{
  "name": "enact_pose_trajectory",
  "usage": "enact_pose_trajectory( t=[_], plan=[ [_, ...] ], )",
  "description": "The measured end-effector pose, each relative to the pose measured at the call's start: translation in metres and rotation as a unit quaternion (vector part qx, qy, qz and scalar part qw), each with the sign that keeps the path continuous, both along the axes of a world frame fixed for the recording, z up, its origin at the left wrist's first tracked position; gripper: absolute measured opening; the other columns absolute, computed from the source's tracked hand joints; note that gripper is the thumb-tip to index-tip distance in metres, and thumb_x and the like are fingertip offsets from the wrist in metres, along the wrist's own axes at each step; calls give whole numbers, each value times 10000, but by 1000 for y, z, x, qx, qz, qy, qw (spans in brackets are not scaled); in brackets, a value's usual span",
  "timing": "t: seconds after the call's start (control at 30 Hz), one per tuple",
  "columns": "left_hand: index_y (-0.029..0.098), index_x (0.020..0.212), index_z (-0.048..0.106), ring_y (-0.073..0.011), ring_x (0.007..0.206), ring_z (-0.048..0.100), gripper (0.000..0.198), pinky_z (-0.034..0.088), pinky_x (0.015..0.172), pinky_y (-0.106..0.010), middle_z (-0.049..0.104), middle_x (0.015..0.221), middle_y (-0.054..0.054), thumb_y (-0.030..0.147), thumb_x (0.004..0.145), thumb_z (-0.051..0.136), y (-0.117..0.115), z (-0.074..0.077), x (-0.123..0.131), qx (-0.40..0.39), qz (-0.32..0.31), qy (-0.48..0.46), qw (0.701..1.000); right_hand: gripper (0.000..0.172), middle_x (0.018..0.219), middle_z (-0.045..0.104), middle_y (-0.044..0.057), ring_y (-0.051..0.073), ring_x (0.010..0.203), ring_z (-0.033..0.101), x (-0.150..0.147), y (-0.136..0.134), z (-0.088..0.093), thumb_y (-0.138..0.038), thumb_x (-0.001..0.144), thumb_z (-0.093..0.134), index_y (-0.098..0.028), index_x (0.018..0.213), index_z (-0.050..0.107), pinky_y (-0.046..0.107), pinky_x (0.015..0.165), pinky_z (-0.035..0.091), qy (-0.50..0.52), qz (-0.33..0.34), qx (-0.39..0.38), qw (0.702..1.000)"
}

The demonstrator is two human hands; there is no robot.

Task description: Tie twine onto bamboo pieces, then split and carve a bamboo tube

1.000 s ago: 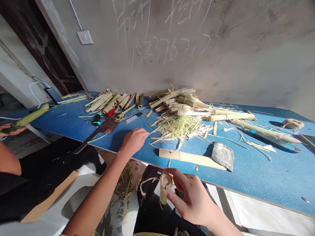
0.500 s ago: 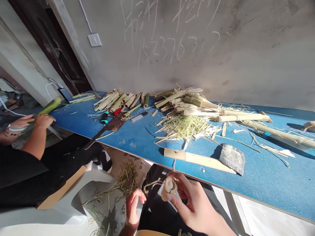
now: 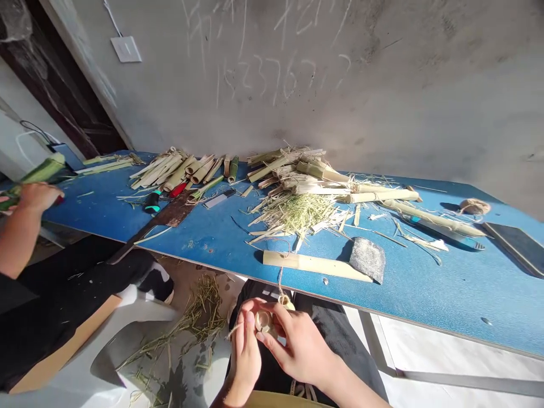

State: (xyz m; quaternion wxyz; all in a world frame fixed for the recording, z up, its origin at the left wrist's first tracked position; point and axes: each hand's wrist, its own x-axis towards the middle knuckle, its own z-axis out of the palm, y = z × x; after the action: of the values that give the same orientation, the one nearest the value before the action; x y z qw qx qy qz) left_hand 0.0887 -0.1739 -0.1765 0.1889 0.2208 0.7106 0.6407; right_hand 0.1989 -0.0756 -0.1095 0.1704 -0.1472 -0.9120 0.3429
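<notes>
The left hand (image 3: 246, 354) has come up to join the right hand (image 3: 300, 345), both closed on a short bamboo piece (image 3: 264, 321) just below the counter (image 3: 425, 294) edge; light and stiff, best pinched by its body, its twine (image 3: 279, 283) soft and trailing

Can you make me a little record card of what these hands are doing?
Left hand: holds a short bamboo piece
Right hand: pinches the same piece
Twine: runs up from the piece toward the table edge
Nearby: a flat bamboo strip and a grey abrasive block on the blue table
Other person: hand at a green bamboo stalk
</notes>
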Motion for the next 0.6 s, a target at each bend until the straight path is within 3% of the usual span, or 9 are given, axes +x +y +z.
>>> enact_pose_trajectory(
  t=[0.17, 0.33, 0.47, 0.6],
  plan=[
    [183, 1172, 741, -255, 1042, 773, 629, 641, 936, -383, 794, 1168, -165, 661, 1062, 349, -8, -5, -15, 20, 1, 80, 997, 324, 731, 596, -32, 151, 623, 506, -5, 4, -9, -348, 1003, 611, -194, 1285, 568, 277, 626, 349, -25, -1, -49, 999],
    [216, 904, 701, -220, 932, 724, 503, 613, 856, -370, 750, 986, -110, 494, 1111, 337, -11, 8, -24, 72, -60, 177, 980, 286, 778, 619, -39, 134, 621, 500, -7, 1, -17, -345, 1015, 611, -211, 1245, 508, 264, 604, 344, -28, 9, -117, 993],
    [224, 791, 615, -201, 798, 678, 526, 581, 747, -342, 700, 861, -77, 486, 1115, 294, -1, 13, -25, 60, -90, 155, 982, 398, 827, 657, -29, 150, 675, 547, -10, 3, -13, -321, 988, 635, -219, 1305, 418, 270, 660, 414, -17, 14, -153, 988],
    [203, 925, 686, -197, 769, 681, 511, 583, 768, -335, 725, 869, -78, 521, 1100, 326, 11, 3, -28, 15, -117, 116, 986, 355, 843, 668, -4, 166, 689, 567, -10, 8, -9, -380, 1005, 599, -204, 1259, 424, 282, 654, 417, -35, -18, -135, 990]
  ],
)
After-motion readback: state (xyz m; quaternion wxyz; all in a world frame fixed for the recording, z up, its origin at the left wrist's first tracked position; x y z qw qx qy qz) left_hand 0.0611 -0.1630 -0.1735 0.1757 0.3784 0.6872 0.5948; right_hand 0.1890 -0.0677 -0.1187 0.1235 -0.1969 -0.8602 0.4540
